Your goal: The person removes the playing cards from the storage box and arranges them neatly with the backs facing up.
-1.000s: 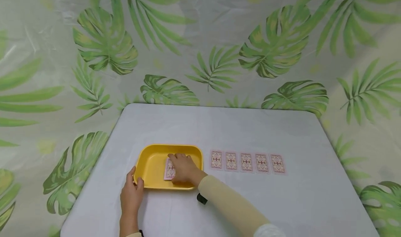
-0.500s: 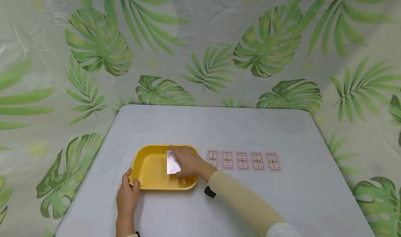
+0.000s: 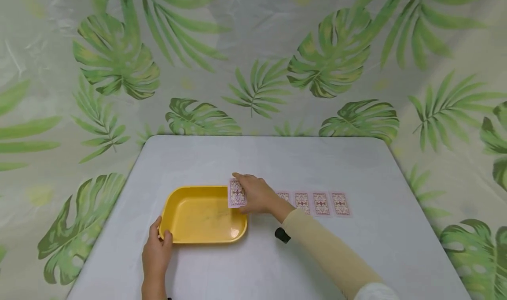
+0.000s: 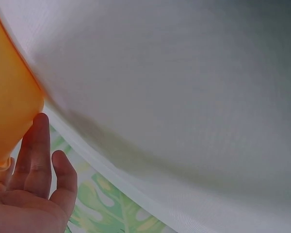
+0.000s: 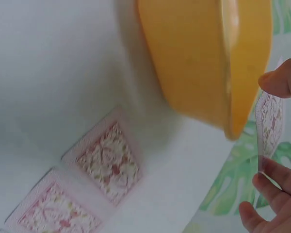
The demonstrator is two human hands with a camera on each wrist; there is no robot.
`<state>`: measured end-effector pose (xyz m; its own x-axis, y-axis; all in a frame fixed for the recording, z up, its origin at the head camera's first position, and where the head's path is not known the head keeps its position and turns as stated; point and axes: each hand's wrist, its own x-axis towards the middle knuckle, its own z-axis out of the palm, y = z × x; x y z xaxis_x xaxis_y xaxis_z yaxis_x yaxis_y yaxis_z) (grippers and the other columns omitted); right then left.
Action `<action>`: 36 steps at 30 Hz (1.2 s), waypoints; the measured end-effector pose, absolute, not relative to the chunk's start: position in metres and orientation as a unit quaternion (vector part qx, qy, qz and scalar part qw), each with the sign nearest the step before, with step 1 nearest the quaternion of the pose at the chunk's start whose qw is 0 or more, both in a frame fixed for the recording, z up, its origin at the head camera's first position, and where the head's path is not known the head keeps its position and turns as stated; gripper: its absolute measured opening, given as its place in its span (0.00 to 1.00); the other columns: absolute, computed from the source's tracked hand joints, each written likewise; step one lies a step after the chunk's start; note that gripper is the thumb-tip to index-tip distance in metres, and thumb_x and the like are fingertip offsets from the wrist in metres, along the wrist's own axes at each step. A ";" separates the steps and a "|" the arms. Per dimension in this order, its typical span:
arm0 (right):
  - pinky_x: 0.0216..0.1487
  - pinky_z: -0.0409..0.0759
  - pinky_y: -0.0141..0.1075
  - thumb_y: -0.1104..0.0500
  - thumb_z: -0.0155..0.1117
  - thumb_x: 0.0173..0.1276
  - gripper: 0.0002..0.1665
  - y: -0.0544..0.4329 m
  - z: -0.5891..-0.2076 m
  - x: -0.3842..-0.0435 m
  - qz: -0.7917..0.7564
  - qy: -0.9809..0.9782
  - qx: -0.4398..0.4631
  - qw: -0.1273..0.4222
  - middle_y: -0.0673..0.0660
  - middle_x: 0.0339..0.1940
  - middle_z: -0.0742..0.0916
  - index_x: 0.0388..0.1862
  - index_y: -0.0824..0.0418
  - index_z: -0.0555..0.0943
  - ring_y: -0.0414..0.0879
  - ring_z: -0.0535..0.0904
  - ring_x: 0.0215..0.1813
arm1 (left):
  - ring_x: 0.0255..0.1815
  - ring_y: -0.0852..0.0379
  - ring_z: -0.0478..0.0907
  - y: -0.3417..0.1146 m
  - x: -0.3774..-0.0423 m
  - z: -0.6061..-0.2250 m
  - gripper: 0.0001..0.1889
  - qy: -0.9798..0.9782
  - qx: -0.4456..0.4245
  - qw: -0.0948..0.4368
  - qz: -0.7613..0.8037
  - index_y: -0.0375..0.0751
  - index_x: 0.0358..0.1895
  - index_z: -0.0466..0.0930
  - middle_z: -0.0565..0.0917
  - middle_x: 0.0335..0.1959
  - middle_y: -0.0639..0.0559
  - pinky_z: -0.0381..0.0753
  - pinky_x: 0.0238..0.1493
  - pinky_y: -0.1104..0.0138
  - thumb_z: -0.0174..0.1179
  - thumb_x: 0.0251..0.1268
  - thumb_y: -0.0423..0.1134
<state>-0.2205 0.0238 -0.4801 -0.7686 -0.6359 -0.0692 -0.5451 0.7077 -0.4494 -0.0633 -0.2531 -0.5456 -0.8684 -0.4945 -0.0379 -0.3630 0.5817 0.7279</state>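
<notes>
In the head view, my right hand (image 3: pixel 259 195) pinches a playing card (image 3: pixel 236 193), patterned side up, over the right back corner of a yellow tray (image 3: pixel 194 218). The right wrist view shows the held card (image 5: pixel 270 121) with thumb at one edge and fingers at the opposite one, raised above the rim. My left hand (image 3: pixel 156 252) grips the tray at its near left corner, thumb over the rim. From the left wrist camera, fingers (image 4: pixel 39 155) lie against the tray's outer wall (image 4: pixel 14 92). The tray's floor holds no card.
A row of several face-down cards (image 3: pixel 302 202) lies right of the tray, its left end partly hidden by my right hand and wrist. All of it rests on a white-covered table (image 3: pixel 253 159), with a leaf-patterned sheet (image 3: pixel 253 71) behind and around.
My right hand has picked the card up from inside the tray and moved it right and up to the rim. The left hand keeps its grip on the tray.
</notes>
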 end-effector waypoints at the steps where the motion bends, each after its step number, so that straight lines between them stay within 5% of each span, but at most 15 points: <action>1: 0.68 0.60 0.52 0.48 0.78 0.47 0.63 0.029 -0.480 -0.222 -0.208 0.919 -0.317 0.109 0.56 0.73 0.70 0.78 0.56 0.55 0.54 0.64 0.72 | 0.49 0.33 0.78 -0.253 -0.063 -0.545 0.28 -0.885 0.243 0.086 -0.387 0.38 0.74 0.58 0.75 0.58 0.26 0.73 0.48 0.44 0.41 0.73 0.42; 15: 0.69 0.57 0.54 0.48 0.79 0.46 0.65 0.104 -0.487 -0.240 -0.231 0.943 -0.221 0.090 0.60 0.72 0.70 0.79 0.55 0.54 0.57 0.64 0.72 | 0.50 0.33 0.78 -0.253 -0.064 -0.543 0.29 -0.884 0.252 0.077 -0.387 0.38 0.74 0.57 0.74 0.58 0.25 0.73 0.49 0.44 0.42 0.72 0.42; 24: 0.65 0.57 0.64 0.47 0.79 0.49 0.65 0.171 -0.503 -0.239 -0.220 0.954 -0.178 0.098 0.65 0.72 0.69 0.79 0.58 0.51 0.64 0.63 0.71 | 0.48 0.33 0.79 -0.253 -0.062 -0.546 0.28 -0.886 0.244 0.081 -0.385 0.37 0.74 0.58 0.76 0.55 0.24 0.74 0.46 0.44 0.42 0.73 0.42; 36: 0.62 0.61 0.65 0.48 0.80 0.48 0.60 0.242 -0.516 -0.230 -0.220 0.961 -0.142 0.091 0.70 0.69 0.71 0.77 0.59 0.58 0.69 0.64 0.68 | 0.46 0.33 0.79 -0.253 -0.063 -0.546 0.28 -0.888 0.240 0.085 -0.382 0.36 0.73 0.58 0.76 0.54 0.23 0.74 0.45 0.44 0.42 0.73 0.43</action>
<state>-0.2300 0.2419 -0.5162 -0.9430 -0.3132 -0.1127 -0.2332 0.8631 -0.4479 -0.0634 -0.2533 -0.5464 -0.8706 -0.4909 -0.0324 -0.3610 0.5927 0.7200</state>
